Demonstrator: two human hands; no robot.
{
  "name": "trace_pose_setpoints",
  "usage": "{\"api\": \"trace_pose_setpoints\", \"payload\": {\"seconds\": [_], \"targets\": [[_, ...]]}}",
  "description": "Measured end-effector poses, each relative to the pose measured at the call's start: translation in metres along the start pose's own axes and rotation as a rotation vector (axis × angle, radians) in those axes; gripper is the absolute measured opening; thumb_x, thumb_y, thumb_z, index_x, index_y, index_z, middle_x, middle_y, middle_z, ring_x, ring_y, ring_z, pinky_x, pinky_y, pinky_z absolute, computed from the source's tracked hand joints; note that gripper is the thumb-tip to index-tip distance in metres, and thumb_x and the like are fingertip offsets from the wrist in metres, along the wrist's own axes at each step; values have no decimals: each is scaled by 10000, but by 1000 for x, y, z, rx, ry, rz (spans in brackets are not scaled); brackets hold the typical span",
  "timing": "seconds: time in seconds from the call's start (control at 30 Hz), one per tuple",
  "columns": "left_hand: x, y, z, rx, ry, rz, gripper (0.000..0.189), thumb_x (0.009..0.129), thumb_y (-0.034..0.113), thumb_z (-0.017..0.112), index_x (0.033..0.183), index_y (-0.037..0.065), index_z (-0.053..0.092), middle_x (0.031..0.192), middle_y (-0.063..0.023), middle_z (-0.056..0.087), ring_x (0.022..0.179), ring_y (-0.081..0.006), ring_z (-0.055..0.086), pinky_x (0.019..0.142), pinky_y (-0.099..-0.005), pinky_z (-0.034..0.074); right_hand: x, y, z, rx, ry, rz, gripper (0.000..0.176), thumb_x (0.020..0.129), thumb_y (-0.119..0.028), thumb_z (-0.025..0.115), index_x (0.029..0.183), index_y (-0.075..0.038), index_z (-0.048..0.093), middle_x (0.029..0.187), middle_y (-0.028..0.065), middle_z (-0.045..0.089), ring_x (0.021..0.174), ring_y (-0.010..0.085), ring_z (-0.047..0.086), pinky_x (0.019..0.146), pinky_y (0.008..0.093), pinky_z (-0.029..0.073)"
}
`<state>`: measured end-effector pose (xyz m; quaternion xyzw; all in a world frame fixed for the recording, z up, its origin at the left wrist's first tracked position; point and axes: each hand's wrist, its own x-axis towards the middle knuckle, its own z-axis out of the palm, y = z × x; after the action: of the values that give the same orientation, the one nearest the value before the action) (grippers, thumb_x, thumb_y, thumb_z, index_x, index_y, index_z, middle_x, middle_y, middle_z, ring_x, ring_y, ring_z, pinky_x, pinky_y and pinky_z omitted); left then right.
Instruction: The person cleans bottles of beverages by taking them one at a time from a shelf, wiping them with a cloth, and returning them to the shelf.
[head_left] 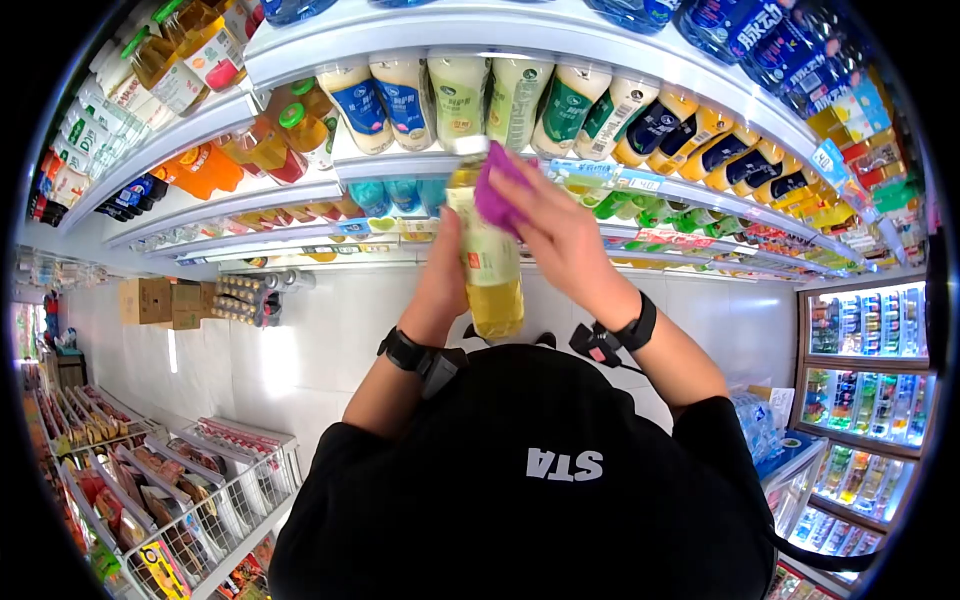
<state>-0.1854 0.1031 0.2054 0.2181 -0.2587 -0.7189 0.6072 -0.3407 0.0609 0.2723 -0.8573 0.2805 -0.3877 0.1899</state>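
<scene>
At upper centre, the left hand (442, 275) grips a yellow drink bottle (494, 285). The right hand (562, 238), fingers together, holds a purple cloth (496, 198) against it.

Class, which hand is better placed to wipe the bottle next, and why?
Likely the right hand: it holds the purple cloth against the bottle, while the left hand grips the bottle's other side.

Stacked brown cardboard boxes (148, 302) beside a plastic-wrapped pack of bottles (241, 302), both on a glossy white tiled floor (335, 345), a white wire rack (212, 522) of slim upright packets (165, 468), a brown-framed glass-fronted cooler (870, 364) lined with colourful drinks (866, 400)
</scene>
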Motion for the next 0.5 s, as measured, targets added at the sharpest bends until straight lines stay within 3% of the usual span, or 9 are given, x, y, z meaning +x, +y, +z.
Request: {"api": "trace_pose_setpoints", "payload": {"seconds": [0.03,0.1,0.17,0.23,0.3,0.37,0.43,0.47,0.5], "targets": [[-1,-5,-11,13,-70,-30,589,1030,482,410,1473,102,333,1333,-93,535,1155,-182,575,931,-356,508,6,7,1,92,48,82,477,850,7,616,1317,-90,593,1348,187,567,1208,374,568,1008,398,467],[-9,-13,-16,117,3,3,566,1024,401,466,1478,93,323,1326,-86,535,1148,-177,571,932,-348,502,11,14,0,312,40,247,474,832,9,609,1294,-95,612,1331,189,584,1161,374,604,961,378,494],[-2,-21,-21,137,93,130,577,984,182,585,1479,66,313,1308,-76,537,1147,-167,550,942,-330,485,-4,16,-4,270,-94,197,462,834,5,611,1284,-100,621,1308,188,601,1131,369,620,934,374,505],[-1,-24,-35,201,215,182,577,981,174,589,1477,61,315,1307,-79,536,1148,-171,548,947,-330,481,-27,32,-10,176,-315,83,455,821,8,615,1258,-118,644,1249,175,642,1034,351,660,864,355,532],[-1,-17,-53,403,327,251,594,962,165,622,1464,48,326,1291,-86,542,1136,-182,554,953,-333,479,-54,51,-14,183,-369,114,438,837,9,608,1256,-112,646,1223,167,658,995,317,676,839,338,535],[-5,-7,-68,634,320,302,680,834,128,770,1395,45,396,1256,-90,562,1127,-187,562,951,-332,480,-88,65,-19,187,-408,158,421,853,10,600,1254,-106,648,1197,158,674,956,282,692,814,321,539],[-5,-5,-77,743,316,320,706,776,108,823,1363,49,434,1241,-93,575,1128,-194,570,951,-336,480,-122,76,-28,385,-281,639,354,910,-13,584,1251,-84,649,1127,123,704,909,184,682,794,283,525],[-4,-5,-81,1005,319,352,714,728,87,846,1331,61,466,1238,-101,587,1130,-220,580,954,-347,482,-136,79,-32,387,-274,648,354,910,-13,584,1251,-84,649,1127,123,704,909,184,682,794,283,525],[-2,-7,-83,1269,313,383,723,680,66,870,1300,73,497,1235,-109,599,1133,-247,590,956,-359,484,-148,81,-36,463,-233,806,334,933,-30,577,1257,-74,645,1100,104,708,901,146,656,798,268,516]]}}
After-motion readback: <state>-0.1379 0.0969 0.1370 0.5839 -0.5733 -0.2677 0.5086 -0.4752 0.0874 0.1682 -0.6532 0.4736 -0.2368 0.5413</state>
